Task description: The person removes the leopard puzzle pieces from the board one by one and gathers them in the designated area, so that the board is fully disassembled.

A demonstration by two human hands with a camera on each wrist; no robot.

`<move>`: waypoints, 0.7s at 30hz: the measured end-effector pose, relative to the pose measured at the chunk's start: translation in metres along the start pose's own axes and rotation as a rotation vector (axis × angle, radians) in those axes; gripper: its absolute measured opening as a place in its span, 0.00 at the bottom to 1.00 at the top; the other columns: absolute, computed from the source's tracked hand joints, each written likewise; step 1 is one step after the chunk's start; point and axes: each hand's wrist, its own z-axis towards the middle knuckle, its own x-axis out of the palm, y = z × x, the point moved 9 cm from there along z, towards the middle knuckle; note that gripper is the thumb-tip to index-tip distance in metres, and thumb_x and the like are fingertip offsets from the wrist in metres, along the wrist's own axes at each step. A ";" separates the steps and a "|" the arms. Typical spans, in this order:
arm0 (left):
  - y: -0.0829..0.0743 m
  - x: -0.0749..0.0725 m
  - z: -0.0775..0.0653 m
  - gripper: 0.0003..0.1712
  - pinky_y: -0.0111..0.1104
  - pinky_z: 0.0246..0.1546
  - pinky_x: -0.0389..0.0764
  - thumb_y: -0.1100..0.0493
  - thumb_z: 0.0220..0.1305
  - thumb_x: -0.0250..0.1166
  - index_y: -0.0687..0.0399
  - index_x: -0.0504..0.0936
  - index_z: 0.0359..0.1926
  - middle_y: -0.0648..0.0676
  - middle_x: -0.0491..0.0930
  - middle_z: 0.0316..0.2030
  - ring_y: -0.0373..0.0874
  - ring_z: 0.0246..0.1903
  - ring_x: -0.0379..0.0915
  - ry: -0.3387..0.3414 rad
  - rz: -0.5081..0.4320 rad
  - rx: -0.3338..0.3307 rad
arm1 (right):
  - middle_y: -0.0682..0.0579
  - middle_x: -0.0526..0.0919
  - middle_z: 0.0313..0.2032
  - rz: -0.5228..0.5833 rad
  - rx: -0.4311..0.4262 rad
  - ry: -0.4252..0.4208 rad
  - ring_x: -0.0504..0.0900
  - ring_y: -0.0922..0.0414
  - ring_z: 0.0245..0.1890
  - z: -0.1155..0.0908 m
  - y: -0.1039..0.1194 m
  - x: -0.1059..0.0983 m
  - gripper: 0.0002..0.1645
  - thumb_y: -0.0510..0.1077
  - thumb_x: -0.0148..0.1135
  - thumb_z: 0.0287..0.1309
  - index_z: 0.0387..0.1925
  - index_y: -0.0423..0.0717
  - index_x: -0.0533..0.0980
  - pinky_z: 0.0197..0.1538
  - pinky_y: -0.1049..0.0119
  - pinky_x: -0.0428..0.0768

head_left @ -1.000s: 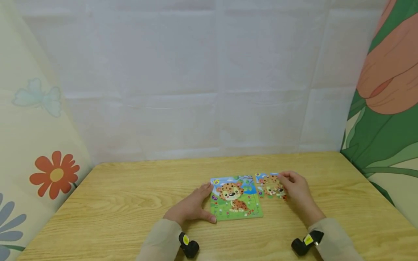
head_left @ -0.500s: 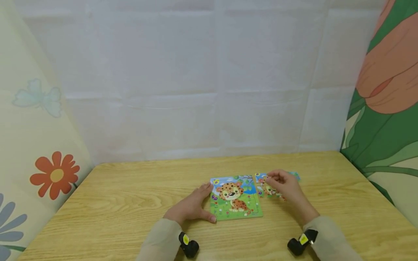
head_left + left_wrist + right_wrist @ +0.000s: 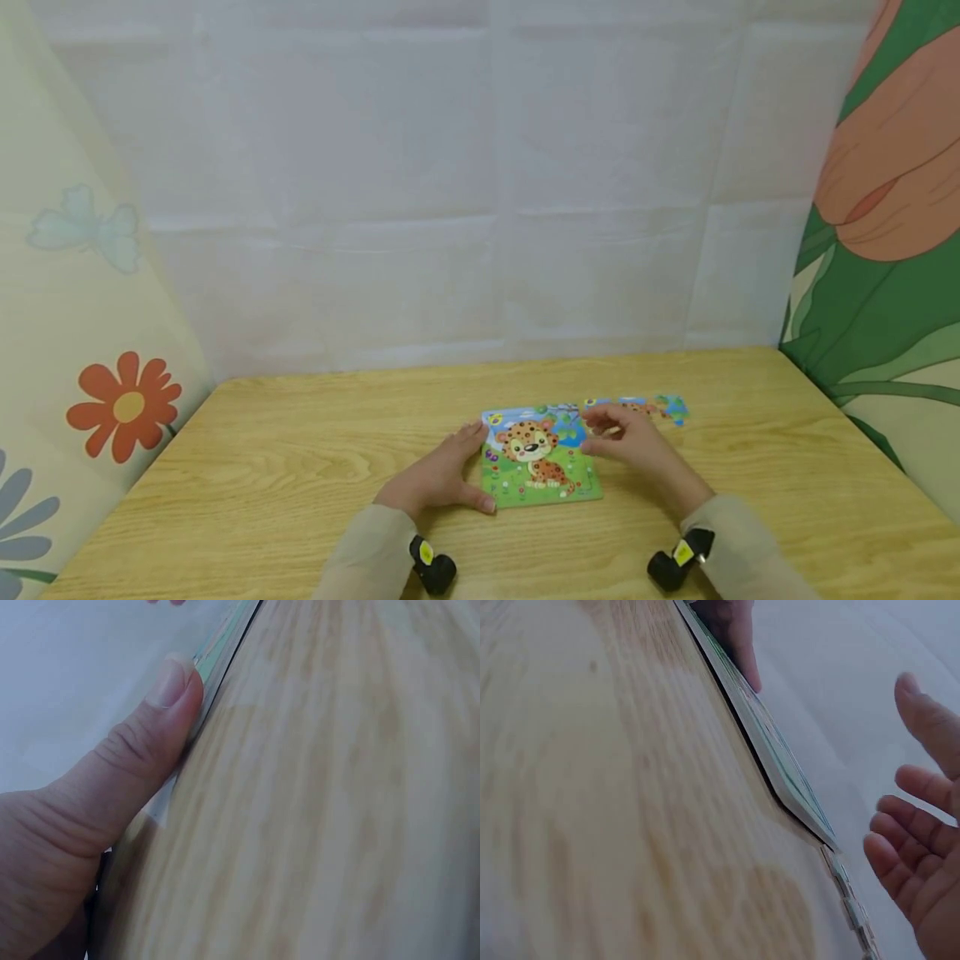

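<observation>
A square puzzle board (image 3: 536, 487) with a spotted leopard cub on grass lies flat on the table. My left hand (image 3: 435, 477) rests at its left side, fingers at the upper corner and a straight thumb (image 3: 142, 739) against the board's edge. Over the board's right edge hovers my right hand (image 3: 641, 443), thumb apart from loosely bent fingers. The right wrist view shows nothing between them. Beside the board lie joined puzzle pieces (image 3: 675, 407) with a matching leopard picture; my right hand hides most of them in the head view. Their notched edge (image 3: 847, 900) meets the board's corner.
The wooden table (image 3: 300, 467) reaches back to a white cloth backdrop (image 3: 390, 183). Flower-printed panels stand left (image 3: 97, 292) and right (image 3: 892, 275). Each sleeve carries a black wrist camera, one on the left (image 3: 433, 567) and one on the right (image 3: 678, 560).
My right hand has moved left from the far side of the joined pieces, across them, to the board's right edge, uncovering their right end. My left hand and the board stay put.
</observation>
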 end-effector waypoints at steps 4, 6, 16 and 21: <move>0.000 0.000 0.000 0.65 0.51 0.69 0.44 0.43 0.37 0.75 0.66 0.50 0.69 0.62 0.45 0.71 0.59 0.70 0.37 0.000 0.007 0.005 | 0.42 0.76 0.49 -0.031 0.010 0.067 0.75 0.49 0.47 -0.001 -0.001 0.010 0.32 0.45 0.69 0.48 0.55 0.37 0.71 0.48 0.60 0.77; 0.000 0.000 0.000 0.65 0.50 0.69 0.44 0.43 0.37 0.75 0.65 0.50 0.70 0.62 0.45 0.71 0.59 0.70 0.37 -0.001 0.008 0.004 | 0.41 0.76 0.50 -0.031 0.012 0.091 0.75 0.47 0.48 -0.001 -0.001 0.014 0.34 0.45 0.70 0.47 0.56 0.37 0.71 0.50 0.58 0.78; 0.000 0.000 0.000 0.65 0.51 0.69 0.44 0.43 0.37 0.76 0.64 0.50 0.70 0.61 0.45 0.71 0.59 0.70 0.37 -0.006 -0.002 -0.008 | 0.42 0.71 0.57 -0.134 -0.045 0.194 0.73 0.45 0.50 0.002 0.004 0.031 0.40 0.51 0.72 0.43 0.59 0.42 0.69 0.52 0.51 0.76; -0.001 0.001 0.000 0.65 0.51 0.69 0.45 0.43 0.36 0.76 0.65 0.50 0.70 0.62 0.45 0.71 0.59 0.70 0.38 -0.003 -0.004 -0.008 | 0.42 0.70 0.58 -0.235 -0.079 0.254 0.71 0.46 0.52 0.007 0.007 0.039 0.42 0.54 0.71 0.44 0.60 0.43 0.69 0.52 0.48 0.74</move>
